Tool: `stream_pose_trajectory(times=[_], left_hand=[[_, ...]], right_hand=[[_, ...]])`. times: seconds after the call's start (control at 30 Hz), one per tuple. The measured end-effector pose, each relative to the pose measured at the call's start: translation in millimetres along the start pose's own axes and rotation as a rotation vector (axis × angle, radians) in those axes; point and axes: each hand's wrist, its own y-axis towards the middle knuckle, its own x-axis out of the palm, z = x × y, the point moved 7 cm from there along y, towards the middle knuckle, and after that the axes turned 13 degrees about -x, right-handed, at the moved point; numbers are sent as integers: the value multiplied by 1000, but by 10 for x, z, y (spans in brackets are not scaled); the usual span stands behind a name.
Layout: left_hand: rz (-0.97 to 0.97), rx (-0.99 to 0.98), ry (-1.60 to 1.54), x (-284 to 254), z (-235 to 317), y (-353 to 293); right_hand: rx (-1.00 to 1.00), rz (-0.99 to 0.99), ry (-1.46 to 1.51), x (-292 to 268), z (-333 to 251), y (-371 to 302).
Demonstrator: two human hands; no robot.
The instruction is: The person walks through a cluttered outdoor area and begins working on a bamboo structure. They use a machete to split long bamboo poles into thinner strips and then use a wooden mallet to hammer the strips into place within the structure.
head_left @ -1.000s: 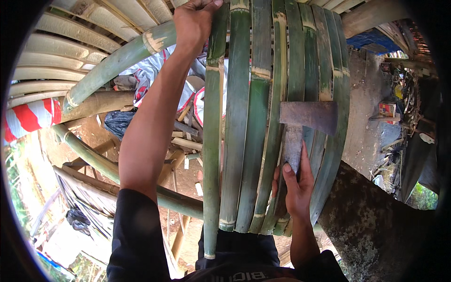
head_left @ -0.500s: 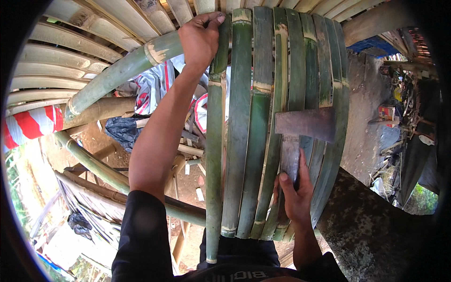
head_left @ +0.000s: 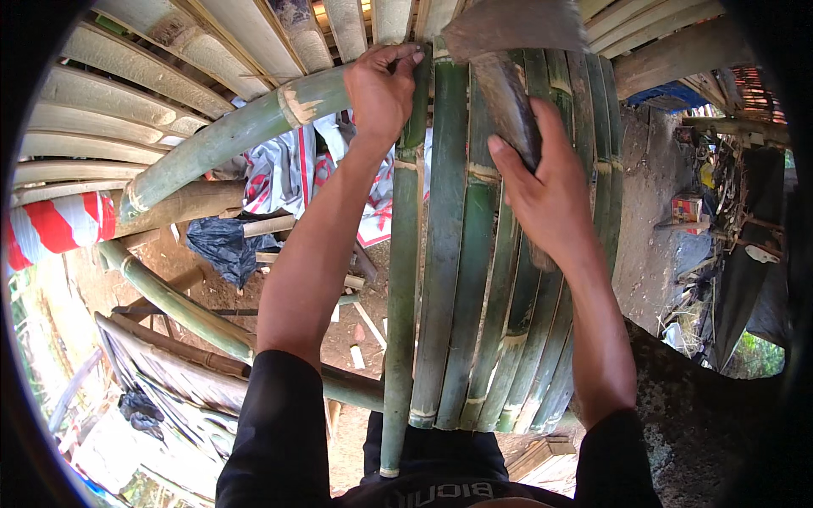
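Well, right hand grips a dull, flared axe over jointed bamboo

This looks like a rustic bamboo workshop. Pale slats fan beyond the left hand; the right hand grips an axe.

A red-and-white striped plastic wrap shows at the far left. Right of it, a crumpled black plastic bag sits below white, red-striped sacks. A blue tarp lies upper right, above a small reddish box; a dark sheet hangs nearby. A dark, pale-mottled trunk fills the lower right.
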Motion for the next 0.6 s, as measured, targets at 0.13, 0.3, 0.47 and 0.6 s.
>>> stream_pose_trajectory(times=[0.13,0.3,0.47,0.6], left_hand=[[18,31,25,-20,39,5],[42,8,-31,-29,57,5],[36,26,-72,-26,44,13],[54,58,-48,-40,43,6]], right_hand=[[-27,-57,-141,109,28,226],[-86,-43,-208,167,40,337],[-20,-198,-363,290,104,430],[-52,-78,-261,243,15,410]])
